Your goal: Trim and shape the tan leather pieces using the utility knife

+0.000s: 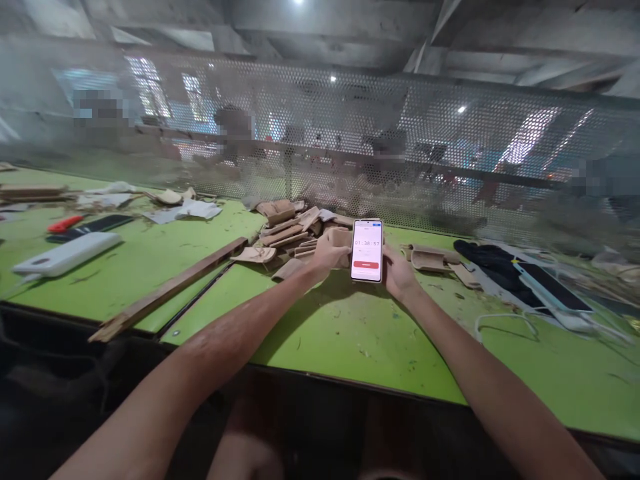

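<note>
A white phone [367, 251] stands upright over the green table [340, 333], its lit screen showing a timer and a red button. My left hand [329, 253] grips its left edge with curled fingers. My right hand [397, 272] wraps round its right edge and back. Both arms reach forward from the near table edge. Just behind the phone lies a pile of tan leather pieces [287, 230].
A long wooden strip [170, 288] lies diagonally at the left. A white power bank [67, 255], a red tool [64, 223] and paper scraps sit far left. At right lie black cloth [493, 261], another phone [553, 288] and a white cable [505, 319]. A perforated metal screen [350, 140] backs the table.
</note>
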